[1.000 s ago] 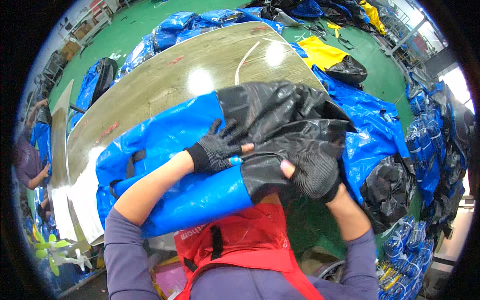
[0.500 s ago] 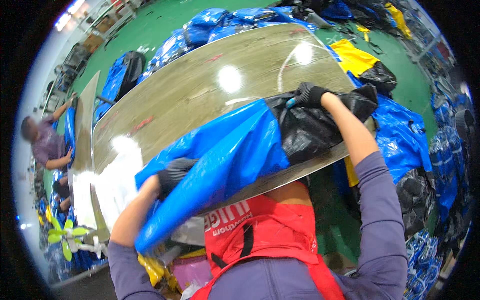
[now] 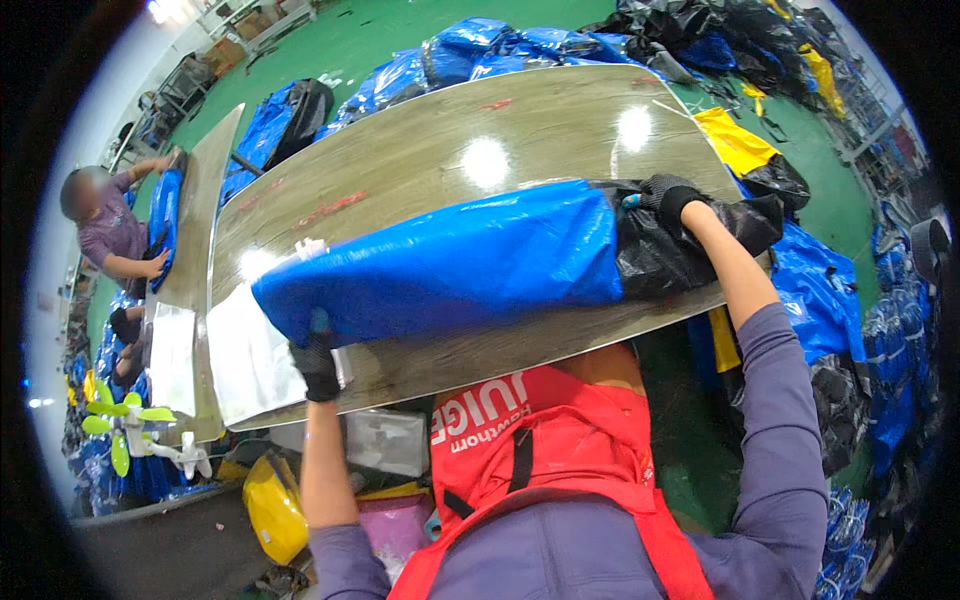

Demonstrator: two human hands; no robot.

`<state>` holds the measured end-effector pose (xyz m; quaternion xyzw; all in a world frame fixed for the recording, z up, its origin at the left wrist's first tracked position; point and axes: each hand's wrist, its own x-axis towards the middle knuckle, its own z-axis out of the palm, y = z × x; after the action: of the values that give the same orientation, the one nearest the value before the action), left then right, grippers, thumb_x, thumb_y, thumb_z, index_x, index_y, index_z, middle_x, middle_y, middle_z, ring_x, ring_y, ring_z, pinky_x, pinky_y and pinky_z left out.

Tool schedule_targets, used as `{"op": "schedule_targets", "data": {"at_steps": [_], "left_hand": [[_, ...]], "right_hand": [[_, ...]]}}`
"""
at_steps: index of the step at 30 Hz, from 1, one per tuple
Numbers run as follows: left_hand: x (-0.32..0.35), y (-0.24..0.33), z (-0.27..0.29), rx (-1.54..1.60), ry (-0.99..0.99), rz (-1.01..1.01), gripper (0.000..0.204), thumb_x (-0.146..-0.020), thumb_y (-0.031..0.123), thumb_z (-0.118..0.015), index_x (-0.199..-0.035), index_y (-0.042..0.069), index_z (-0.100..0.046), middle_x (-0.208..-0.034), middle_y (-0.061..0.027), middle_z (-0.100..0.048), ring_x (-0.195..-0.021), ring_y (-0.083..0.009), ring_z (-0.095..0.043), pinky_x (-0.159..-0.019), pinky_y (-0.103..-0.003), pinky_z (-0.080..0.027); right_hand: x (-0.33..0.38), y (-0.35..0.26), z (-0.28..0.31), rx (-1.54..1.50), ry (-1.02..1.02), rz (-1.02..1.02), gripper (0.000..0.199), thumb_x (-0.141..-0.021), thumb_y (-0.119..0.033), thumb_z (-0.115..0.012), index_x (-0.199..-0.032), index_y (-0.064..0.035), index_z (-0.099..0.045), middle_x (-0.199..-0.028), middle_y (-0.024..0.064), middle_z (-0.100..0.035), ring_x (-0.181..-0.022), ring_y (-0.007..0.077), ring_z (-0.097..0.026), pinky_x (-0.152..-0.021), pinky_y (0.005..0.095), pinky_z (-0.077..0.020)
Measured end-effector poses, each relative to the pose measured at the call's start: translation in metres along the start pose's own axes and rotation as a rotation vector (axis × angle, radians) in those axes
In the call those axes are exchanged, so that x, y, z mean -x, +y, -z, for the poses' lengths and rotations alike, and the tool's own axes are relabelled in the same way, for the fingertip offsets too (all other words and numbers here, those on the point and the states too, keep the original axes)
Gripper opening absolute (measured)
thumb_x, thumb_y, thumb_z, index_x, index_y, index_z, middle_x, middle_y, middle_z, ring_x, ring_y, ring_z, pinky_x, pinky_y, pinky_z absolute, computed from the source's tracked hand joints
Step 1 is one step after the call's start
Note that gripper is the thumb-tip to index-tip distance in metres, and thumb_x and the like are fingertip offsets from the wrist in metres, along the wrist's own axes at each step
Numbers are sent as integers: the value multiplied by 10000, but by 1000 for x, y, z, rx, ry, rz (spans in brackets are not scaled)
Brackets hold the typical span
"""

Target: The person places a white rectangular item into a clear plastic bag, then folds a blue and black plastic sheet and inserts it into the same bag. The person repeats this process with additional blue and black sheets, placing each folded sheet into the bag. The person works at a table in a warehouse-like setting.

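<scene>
Across the near part of the table lies a long bag of glossy sheet, its blue body flat and folded, with a crumpled black end to the right. My left hand, in a dark knit glove, pinches the near left corner of the blue part, thumb on top. The glove's other fingers are partly hidden under the sheet. At the upper edge of the black end, my right hand is closed on the material, its bluish thumb tip showing. White sheets lie under and beside the bag's left end.
A co-worker handles a blue bag at another table on the left. Blue bags are heaped beyond the far edge. Yellow and black bags hang at the right. A green fan stands at lower left.
My left hand has swung down and toward the near edge, and the raised blue flap now lies flat. My right hand keeps its hold on the black end. The view has shifted slightly.
</scene>
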<state>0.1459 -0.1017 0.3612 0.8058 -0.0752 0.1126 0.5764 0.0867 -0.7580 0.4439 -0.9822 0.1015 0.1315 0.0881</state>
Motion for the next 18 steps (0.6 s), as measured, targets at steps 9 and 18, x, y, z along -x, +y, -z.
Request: {"op": "schedule_targets", "data": {"at_steps": [9,18], "left_hand": [[-32,118,-25,-1132,-187,-24,979,-742,346,-724,-1496,109,-146,-1313,-269,-476,-1225,-403,-457,-1038,-445,-340],[22,155,-253,-902,-769,-731,822,-772,702,-499,-1422,211,-388,-1504,-202,-258,-1402,-426,-160,-1073,-656,-34]], "right_hand": [[28,-19,-12,21,-50,-176,698,-763,-680,-546,-1032,-51,-687,-1039,215,-655,-999,353,-635,-847,432,-491],[103,-44,25,452,542,170,378,-830,-271,-524,-1191,-177,-585,-974,57,-636,-936,240,-599,-843,437,-409]]}}
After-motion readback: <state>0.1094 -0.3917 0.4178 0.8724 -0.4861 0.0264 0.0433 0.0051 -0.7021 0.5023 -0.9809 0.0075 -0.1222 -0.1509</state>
